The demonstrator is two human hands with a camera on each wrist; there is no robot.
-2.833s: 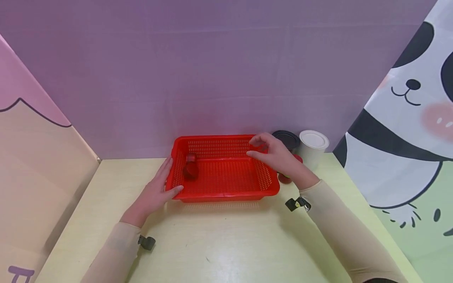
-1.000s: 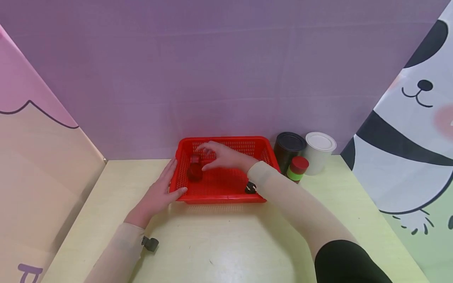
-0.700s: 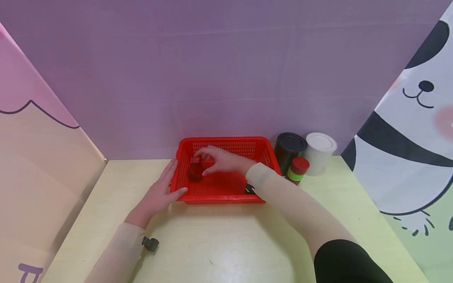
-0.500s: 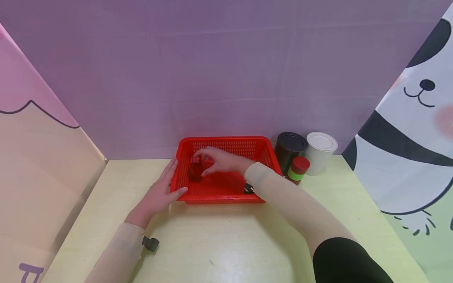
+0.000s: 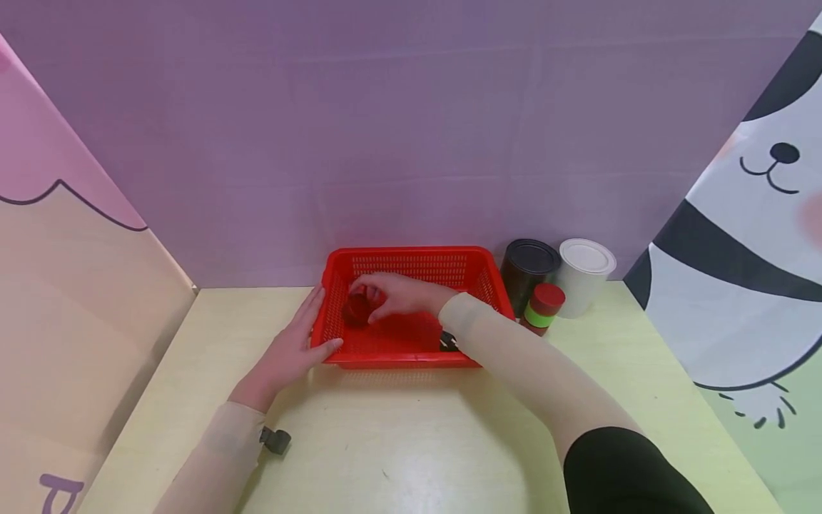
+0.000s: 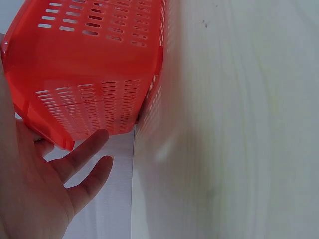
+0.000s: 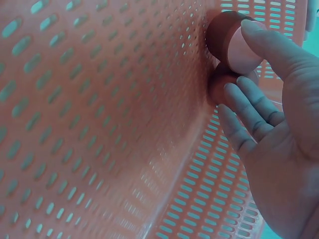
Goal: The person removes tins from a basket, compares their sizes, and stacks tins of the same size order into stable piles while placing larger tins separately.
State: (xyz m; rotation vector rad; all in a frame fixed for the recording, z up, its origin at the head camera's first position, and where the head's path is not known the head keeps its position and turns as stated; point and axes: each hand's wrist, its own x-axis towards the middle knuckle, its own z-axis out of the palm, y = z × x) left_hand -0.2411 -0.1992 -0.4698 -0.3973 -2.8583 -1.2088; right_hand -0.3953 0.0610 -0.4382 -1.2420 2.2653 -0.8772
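A red plastic basket [image 5: 411, 250] stands against the back wall. My left hand [image 5: 287, 355] rests at its left side, fingers straight along the outside and thumb at the front corner of the rim. In the left wrist view, two fingers [image 6: 82, 154] stick out past the basket wall. My right hand [image 5: 404, 294] is inside the basket, thumb and fingers around a dark red rounded thing [image 5: 355, 312]. The right wrist view shows the thumb against the pinkish end of a dark cylindrical part [image 7: 244, 52]; three fingertips are below it. The index finger is hidden there.
Right of the basket stand a black lidded can [image 5: 529, 265], a white lidded can [image 5: 583, 278] and a small jar with a red lid and green band [image 5: 542, 307]. The pale wooden table [image 5: 385, 428] stretches in front. Purple cloth [image 5: 411, 143] hangs behind.
My right hand has moved left from the basket's right edge, then lowered and closed around the dark red thing, covering its narrower upper part. My left hand has stayed on the basket's left side.
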